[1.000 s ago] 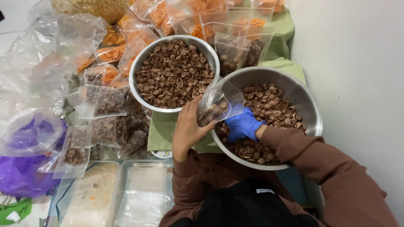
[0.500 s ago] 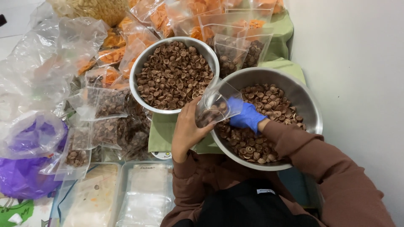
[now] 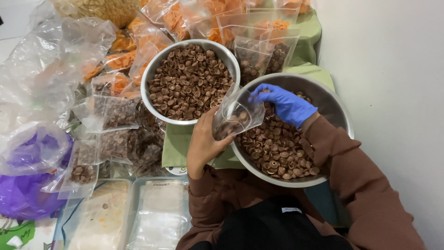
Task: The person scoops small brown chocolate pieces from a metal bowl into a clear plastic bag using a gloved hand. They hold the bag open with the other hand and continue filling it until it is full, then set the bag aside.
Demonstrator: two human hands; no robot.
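Small clear pouch [image 3: 237, 115] held over the near steel bowl [image 3: 340, 118], partly filled with brown shell-shaped snacks.

I see my bare left hand [image 3: 203, 143] gripping the pouch by its lower edge, fingers curled around it, while my blue-gloved right hand [image 3: 286, 104] is pinched together at the pouch's open mouth; whether it holds any pieces I cannot tell. The pouch is transparent, creased and tilted, with a few brown pieces at its bottom. The near bowl holds brown ridged shell snacks [image 3: 277, 150], low on the far side; the far steel bowl [image 3: 155, 65], touching it, is heaped with the same. Filled pouches [image 3: 111, 113] lie left; orange-snack bags [image 3: 217, 18] crowd the top, cut off by the frame. A purple bag [image 3: 23, 194] sits inside cloudy plastic, contents unclear.
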